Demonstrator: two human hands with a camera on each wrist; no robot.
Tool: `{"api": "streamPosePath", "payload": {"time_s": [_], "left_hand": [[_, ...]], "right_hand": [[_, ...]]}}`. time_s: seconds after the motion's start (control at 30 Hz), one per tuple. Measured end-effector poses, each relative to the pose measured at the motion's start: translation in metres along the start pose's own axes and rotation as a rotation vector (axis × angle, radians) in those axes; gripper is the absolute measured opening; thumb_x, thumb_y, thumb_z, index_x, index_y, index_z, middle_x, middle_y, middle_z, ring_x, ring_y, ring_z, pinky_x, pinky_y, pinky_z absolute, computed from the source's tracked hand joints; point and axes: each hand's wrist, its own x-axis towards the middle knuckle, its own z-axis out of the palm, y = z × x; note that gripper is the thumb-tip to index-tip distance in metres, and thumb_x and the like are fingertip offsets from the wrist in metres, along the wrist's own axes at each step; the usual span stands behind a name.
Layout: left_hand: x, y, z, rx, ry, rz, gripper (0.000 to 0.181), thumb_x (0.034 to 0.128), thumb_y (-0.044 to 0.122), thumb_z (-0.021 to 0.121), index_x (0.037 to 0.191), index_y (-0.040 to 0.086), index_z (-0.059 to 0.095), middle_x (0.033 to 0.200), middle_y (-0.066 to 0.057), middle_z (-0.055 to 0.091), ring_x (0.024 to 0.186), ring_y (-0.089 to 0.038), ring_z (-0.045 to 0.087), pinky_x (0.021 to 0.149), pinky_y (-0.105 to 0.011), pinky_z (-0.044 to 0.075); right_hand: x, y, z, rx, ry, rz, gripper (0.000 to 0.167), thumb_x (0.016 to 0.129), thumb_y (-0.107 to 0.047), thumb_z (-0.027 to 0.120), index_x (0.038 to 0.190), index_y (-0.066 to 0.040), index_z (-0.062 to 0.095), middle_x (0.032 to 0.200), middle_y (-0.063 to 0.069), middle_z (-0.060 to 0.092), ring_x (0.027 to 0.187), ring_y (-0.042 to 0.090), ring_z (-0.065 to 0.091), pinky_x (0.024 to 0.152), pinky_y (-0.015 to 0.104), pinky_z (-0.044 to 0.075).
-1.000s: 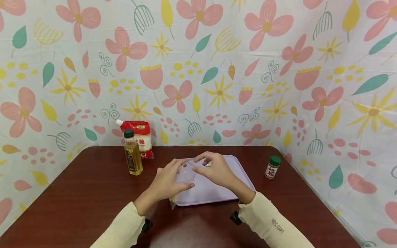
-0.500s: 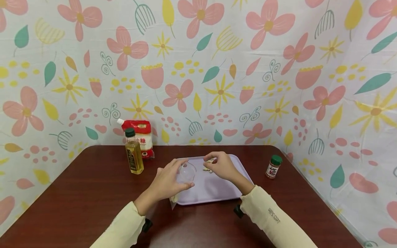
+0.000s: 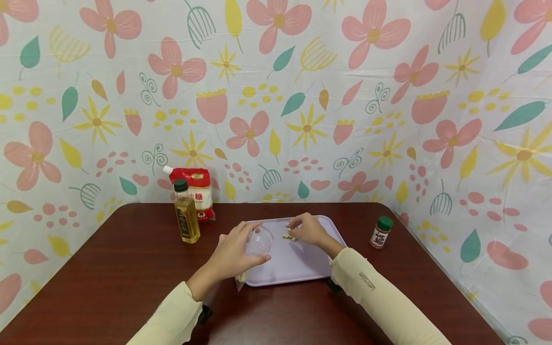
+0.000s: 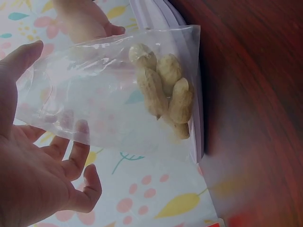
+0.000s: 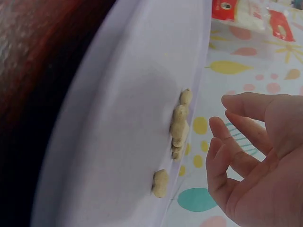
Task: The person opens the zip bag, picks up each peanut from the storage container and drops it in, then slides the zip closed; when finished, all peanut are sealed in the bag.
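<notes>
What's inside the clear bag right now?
Several unshelled peanuts, bunched at the end of the clear bag away from the left hand. They overlap, so any behind the front ones are hidden and I can't count them exactly.

We see thin, glossy, wrinkled clear plastic in the bag [image 4: 85, 90] and rough, matt shells on the peanuts [image 4: 154, 92] inside it, while the tray [image 3: 284, 270] looks like smooth plastic with a soft sheen. Our table [image 3: 129, 273] reads as polished wood, with a glossy film pouch [image 3: 202, 197] and a smooth, see-through bottle [image 3: 187, 219] toward its far left corner. Behind its far edge we notice matt, lightly creased, cloth-like sheeting [image 3: 267, 72].
</notes>
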Motion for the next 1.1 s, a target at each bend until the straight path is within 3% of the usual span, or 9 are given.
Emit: {"api": "streamPosePath", "payload": {"time_s": [0.23, 0.37, 0.5, 0.67, 0.83, 0.97, 1.1], "left_hand": [[0.001, 0.0, 0.003, 0.015, 0.013, 0.009, 0.077, 0.0769, 0.05, 0.08, 0.143, 0.022, 0.051, 0.129, 0.0, 0.057, 0.118, -0.021, 0.054, 0.081, -0.048, 0.037], [0.001, 0.0, 0.003, 0.004, 0.012, 0.01, 0.076, 0.0774, 0.048, 0.081, 0.142, 0.022, 0.051, 0.131, 0.0, 0.057, 0.12, -0.022, 0.053, 0.082, -0.048, 0.037], [0.001, 0.0, 0.003, -0.004, 0.008, 0.007, 0.075, 0.0777, 0.046, 0.081, 0.142, 0.021, 0.051, 0.131, -0.001, 0.057, 0.12, -0.023, 0.053, 0.082, -0.049, 0.037], [-0.001, 0.0, 0.003, -0.002, -0.008, -0.002, 0.076, 0.0784, 0.046, 0.08, 0.144, 0.021, 0.05, 0.132, 0.001, 0.056, 0.12, -0.021, 0.053, 0.082, -0.048, 0.038], [-0.002, 0.001, 0.002, -0.001, -0.01, -0.007, 0.076, 0.0783, 0.047, 0.08, 0.144, 0.02, 0.051, 0.134, 0.0, 0.055, 0.123, -0.021, 0.051, 0.082, -0.047, 0.037], [-0.001, 0.001, 0.002, -0.007, -0.016, -0.01, 0.077, 0.0785, 0.048, 0.079, 0.144, 0.02, 0.051, 0.136, -0.001, 0.054, 0.124, -0.022, 0.051, 0.083, -0.049, 0.038], [-0.002, -0.001, 0.003, -0.006, -0.02, -0.016, 0.077, 0.0786, 0.05, 0.079, 0.144, 0.021, 0.05, 0.138, -0.001, 0.054, 0.124, -0.023, 0.051, 0.084, -0.049, 0.037]], "right_hand": [[0.008, 0.007, 0.009, -0.092, -0.038, 0.069, 0.008, 0.081, -0.012, 0.08, 0.086, -0.006, 0.078, 0.098, 0.005, 0.074, 0.088, 0.017, 0.066, 0.062, 0.028, 0.049], [0.011, 0.011, 0.012, -0.113, -0.046, 0.112, 0.008, 0.08, -0.011, 0.081, 0.086, -0.007, 0.077, 0.095, 0.003, 0.074, 0.082, 0.015, 0.065, 0.06, 0.027, 0.048], [0.013, 0.013, 0.017, -0.15, -0.066, 0.116, 0.007, 0.081, -0.011, 0.08, 0.086, -0.009, 0.076, 0.093, 0.002, 0.073, 0.076, 0.013, 0.062, 0.059, 0.027, 0.048], [0.012, 0.015, 0.02, -0.187, -0.063, 0.104, 0.007, 0.081, -0.014, 0.081, 0.086, -0.011, 0.076, 0.095, 0.001, 0.073, 0.085, 0.015, 0.064, 0.065, 0.03, 0.049], [0.01, 0.014, 0.018, -0.18, -0.037, 0.096, 0.008, 0.08, -0.017, 0.082, 0.083, -0.012, 0.076, 0.096, 0.001, 0.074, 0.087, 0.016, 0.065, 0.065, 0.03, 0.049], [0.009, 0.012, 0.014, -0.148, -0.016, 0.108, 0.009, 0.081, -0.02, 0.082, 0.082, -0.013, 0.076, 0.09, -0.001, 0.073, 0.076, 0.012, 0.062, 0.06, 0.029, 0.048], [0.006, 0.009, 0.009, -0.111, -0.015, 0.093, 0.005, 0.082, -0.013, 0.078, 0.086, -0.01, 0.076, 0.086, -0.001, 0.072, 0.073, 0.013, 0.061, 0.062, 0.03, 0.049]]}}
